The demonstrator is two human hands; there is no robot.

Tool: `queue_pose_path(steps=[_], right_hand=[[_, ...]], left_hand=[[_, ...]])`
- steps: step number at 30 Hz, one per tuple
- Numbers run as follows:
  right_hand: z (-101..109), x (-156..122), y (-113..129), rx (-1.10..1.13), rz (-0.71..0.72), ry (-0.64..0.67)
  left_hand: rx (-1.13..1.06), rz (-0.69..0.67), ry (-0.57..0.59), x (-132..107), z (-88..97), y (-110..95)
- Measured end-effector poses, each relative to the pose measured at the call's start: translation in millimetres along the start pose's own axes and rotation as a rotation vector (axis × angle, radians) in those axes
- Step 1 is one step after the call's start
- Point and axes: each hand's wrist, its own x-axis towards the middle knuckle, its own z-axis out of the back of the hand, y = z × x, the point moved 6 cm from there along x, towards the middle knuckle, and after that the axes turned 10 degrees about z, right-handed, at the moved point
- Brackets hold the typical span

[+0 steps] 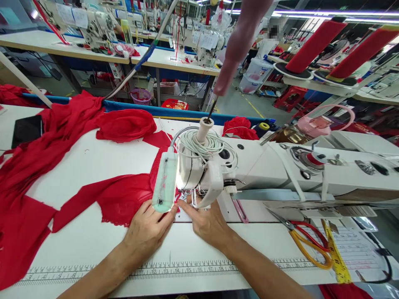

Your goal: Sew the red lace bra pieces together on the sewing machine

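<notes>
- Pink rod (241, 45), blurred, leans in from the top, its thin tip at the white post on the machine.
- White table (87, 164) spreads underneath, a ruler scale (183, 269) along its near edge.
- Sewing machine (255, 162) fills the right half, its needle end between table middle and both hands.
- Red heap (67, 120) trails down the left side, well apart from the fingers.
- Cloth (124, 199), red with a scalloped edge, lies mostly left of the grip and reaches in towards the needle.
- Left hand (148, 228) rests on the cloth's right end, fingers forward, partly behind the pale green guard (162, 178); whether it pinches, I cannot tell.
- Right hand (207, 222) lies opposite, index fingertip at a red scrap of edge near the left thumb; its hold cannot be told either.
- Scissors (291, 225), beside a yellow tape (335, 253).
- Pink tweezers (245, 217), just right of the right hand.
</notes>
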Motion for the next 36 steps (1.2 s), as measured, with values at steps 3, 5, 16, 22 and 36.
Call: queue_pose_path(steps=[3,5,16,22,36], right_hand=[[-0.4,-1.1,1.4,-0.025,0.002,0.007],[0.4,-1.0,3.0,-0.042,0.008,0.015],[5.4,6.0,7.9,0.012,0.018,0.063],[5.1,4.7,7.9,0.035,0.016,0.038],[4.3,1.8,7.4,0.013,0.016,0.004]], left_hand=[[0.002,0.003,0.001,-0.1,-0.2,0.6],[0.001,-0.002,-0.003,0.1,0.5,0.3],[-0.041,0.012,0.007,2.3,4.5,-0.3],[-0.094,0.117,-0.022,3.9,24.6,1.3],[0.006,0.066,-0.053,26.6,10.3,6.8]])
